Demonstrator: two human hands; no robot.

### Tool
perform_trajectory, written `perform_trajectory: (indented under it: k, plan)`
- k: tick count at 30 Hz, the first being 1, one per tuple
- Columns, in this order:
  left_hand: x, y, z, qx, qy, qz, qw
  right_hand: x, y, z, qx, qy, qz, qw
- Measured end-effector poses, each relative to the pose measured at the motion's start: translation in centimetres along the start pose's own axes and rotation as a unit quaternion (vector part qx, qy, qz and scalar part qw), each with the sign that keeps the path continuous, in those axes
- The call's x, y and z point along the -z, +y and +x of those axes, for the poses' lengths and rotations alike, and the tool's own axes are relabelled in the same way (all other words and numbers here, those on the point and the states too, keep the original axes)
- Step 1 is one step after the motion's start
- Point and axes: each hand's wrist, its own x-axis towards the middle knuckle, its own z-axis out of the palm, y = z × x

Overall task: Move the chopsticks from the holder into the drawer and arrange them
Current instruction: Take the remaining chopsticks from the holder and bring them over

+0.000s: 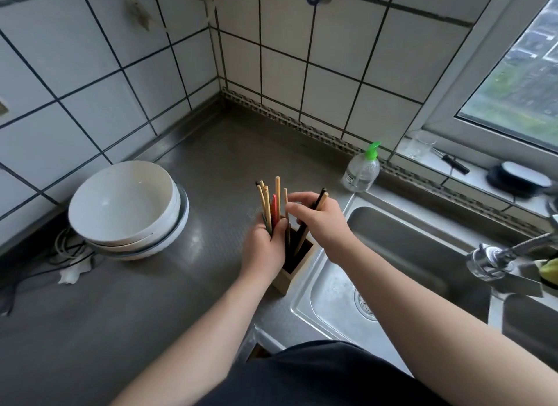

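Observation:
A square wooden holder stands on the grey counter beside the sink's left rim. My left hand is closed around a bundle of chopsticks, wooden ones plus a red and a dark one, their tips fanning upward above the holder's far side. My right hand grips a black and a wooden chopstick that slant down into the holder's opening. No drawer is in view.
Stacked white bowls sit left of the holder, with cables beside them. A steel sink lies to the right with a faucet. A green-pump soap bottle stands at the back; a glass rests on the windowsill.

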Motion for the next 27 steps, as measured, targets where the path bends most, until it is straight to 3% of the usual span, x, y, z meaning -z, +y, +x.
perform_trajectory:
  k: [10, 16, 20, 27]
  plan:
    - [0.0, 0.7, -1.3, -0.003, 0.03, 0.0, 1.0, 0.1, 1.3, -0.3, 0.001, 0.11, -0.041, 0.993]
    - [-0.2, 0.9, -2.1, -0.041, 0.069, -0.025, 0.996, 0.0, 2.2, -1.4, -0.037, 0.114, 0.134, 0.984]
    - [0.1, 1.7, -2.5, -0.066, 0.096, -0.062, 0.991, -0.4, 3.1, -2.0, -0.039, 0.113, 0.103, 0.988]
    - [0.5, 1.9, -2.3, -0.092, 0.13, -0.098, 0.982, -1.1, 2.3, -2.5, -0.026, 0.172, 0.174, 0.969]
